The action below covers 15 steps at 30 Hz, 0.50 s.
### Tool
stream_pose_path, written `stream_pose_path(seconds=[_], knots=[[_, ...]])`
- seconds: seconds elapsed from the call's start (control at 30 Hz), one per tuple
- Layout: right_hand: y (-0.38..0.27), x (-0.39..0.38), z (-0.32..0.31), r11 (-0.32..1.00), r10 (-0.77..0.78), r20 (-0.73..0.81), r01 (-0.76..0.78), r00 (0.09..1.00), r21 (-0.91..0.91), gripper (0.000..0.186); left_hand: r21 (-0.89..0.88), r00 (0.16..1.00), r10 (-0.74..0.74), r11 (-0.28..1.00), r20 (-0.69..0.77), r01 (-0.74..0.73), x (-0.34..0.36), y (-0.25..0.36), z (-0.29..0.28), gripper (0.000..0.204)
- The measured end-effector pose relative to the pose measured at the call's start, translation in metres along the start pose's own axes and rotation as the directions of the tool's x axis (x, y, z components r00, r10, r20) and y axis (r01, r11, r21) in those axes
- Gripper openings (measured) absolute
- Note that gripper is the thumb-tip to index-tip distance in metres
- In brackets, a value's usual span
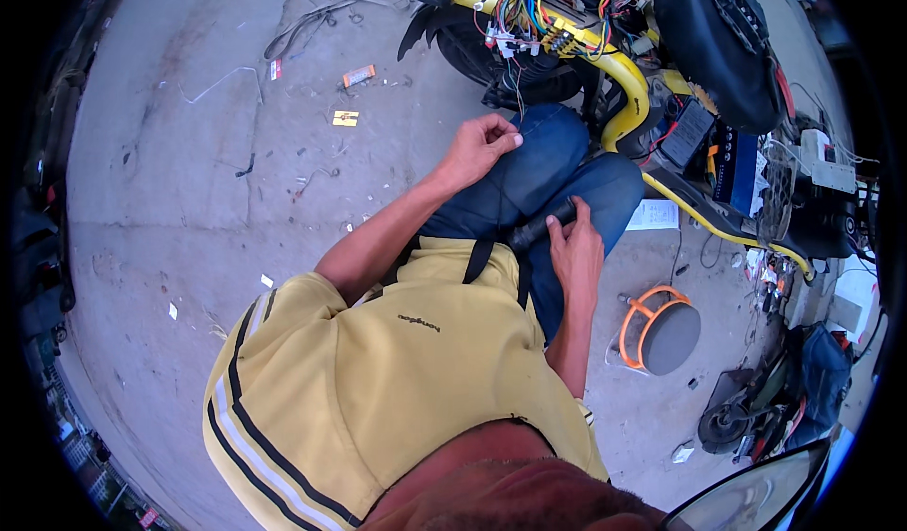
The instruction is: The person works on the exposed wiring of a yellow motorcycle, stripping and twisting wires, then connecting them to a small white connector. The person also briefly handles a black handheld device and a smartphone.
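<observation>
My left hand (480,145) is raised over my bent left knee, pinched on a thin wire (519,92) that hangs from a bundle of coloured wires and white connectors (522,16) on the yellow frame (628,96) of a partly opened scooter. The scooter's rear wheel (472,54) is just beyond my knees. My right hand (573,248) is lower, at my right thigh, closed on a black cylindrical object (537,229) whose exact kind I cannot make out.
An orange-framed stool with a grey seat (669,337) stands to my right, near a small dark wheeled item (726,413). Batteries (685,134), tools and cables crowd the scooter's right side. Straps (312,21), small packets (358,76) and scraps lie on the concrete to the left.
</observation>
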State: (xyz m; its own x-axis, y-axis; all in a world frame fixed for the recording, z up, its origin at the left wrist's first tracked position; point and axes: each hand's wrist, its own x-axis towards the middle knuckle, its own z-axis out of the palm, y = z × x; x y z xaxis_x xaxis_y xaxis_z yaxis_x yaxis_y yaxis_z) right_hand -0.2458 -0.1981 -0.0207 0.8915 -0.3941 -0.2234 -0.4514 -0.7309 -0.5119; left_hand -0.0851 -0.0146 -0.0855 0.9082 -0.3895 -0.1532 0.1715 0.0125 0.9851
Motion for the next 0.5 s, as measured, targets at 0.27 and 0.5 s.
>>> stream_pose_path(seconds=[0.27, 0.5], knots=[[-0.014, 0.011, -0.013, 0.997, -0.023, -0.062, 0.018, 0.998, -0.081, 0.038, 0.023, 1.000, -0.012, 1.000, -0.003, 0.012, -0.002, -0.001, -0.005, 0.019], [-0.065, 0.052, -0.005, 0.842, -0.229, -0.294, 0.341, 0.928, 0.418, 0.024, -0.004, 0.999, -0.032, 0.999, -0.014, 0.032, -0.006, -0.001, -0.006, 0.018]])
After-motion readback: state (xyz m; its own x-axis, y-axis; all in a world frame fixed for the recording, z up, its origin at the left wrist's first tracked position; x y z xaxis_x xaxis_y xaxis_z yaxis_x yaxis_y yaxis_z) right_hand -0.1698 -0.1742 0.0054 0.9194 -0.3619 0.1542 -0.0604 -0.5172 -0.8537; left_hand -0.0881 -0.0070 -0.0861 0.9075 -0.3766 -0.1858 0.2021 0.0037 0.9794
